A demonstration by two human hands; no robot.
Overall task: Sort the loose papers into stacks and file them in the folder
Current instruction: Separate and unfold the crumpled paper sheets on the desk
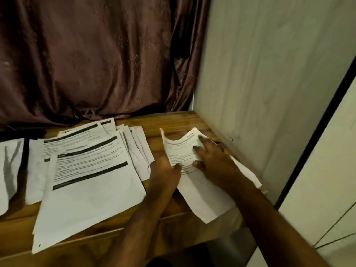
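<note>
The print on the large front sheet (90,182) at centre left is blurred past reading. The sheets (11,170) at the left edge are cut off by the frame. The right hand (213,160) covers part of the curled sheet (194,182); a small blue thing (222,144) beyond its fingers cannot be identified. The fanned papers (138,149) overlap, hiding each other's faces.

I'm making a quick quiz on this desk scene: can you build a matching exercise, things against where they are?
Things:
1. curled sheet
2. large printed stack
3. curtain
4. left hand

Places:
A. hanging behind the table
B. between the stack and the curled sheet
C. near the wall, under the right hand
D. left of both hands, on the table

Pairs: 1-C, 2-D, 3-A, 4-B
</note>
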